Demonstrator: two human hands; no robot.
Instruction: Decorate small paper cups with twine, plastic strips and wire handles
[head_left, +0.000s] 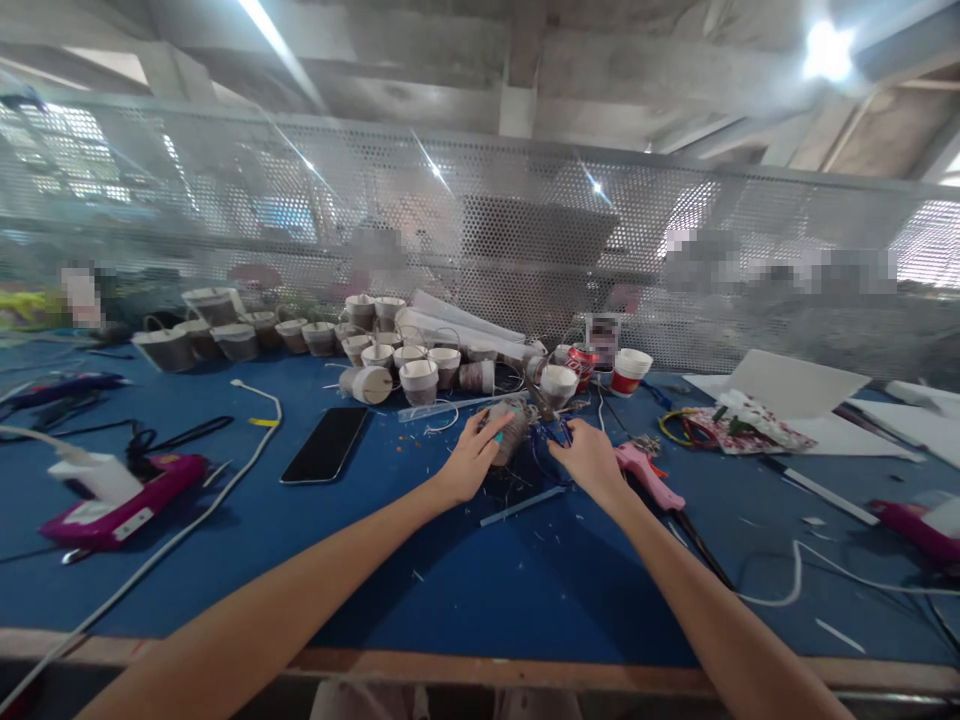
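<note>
My left hand (472,455) is closed around a small greyish-brown wrapped cup (511,436) that lies on its side on the blue table. In my right hand (589,460) is a pair of scissors with blue handles (561,432). Their blades point away from me, close to the cup's far end. Where the blades meet the cup is too small to make out. Just beyond the scissors stands a white-rimmed cup (559,385). A pink glue gun (649,475) lies to the right of my right hand.
Several small wrapped buckets (236,342) line the table's back left. A black phone (326,445) and a magenta power strip (124,505) with a white cable lie left. A red can (581,365), a paper cup (630,372) and white sheets (795,375) are at the back right.
</note>
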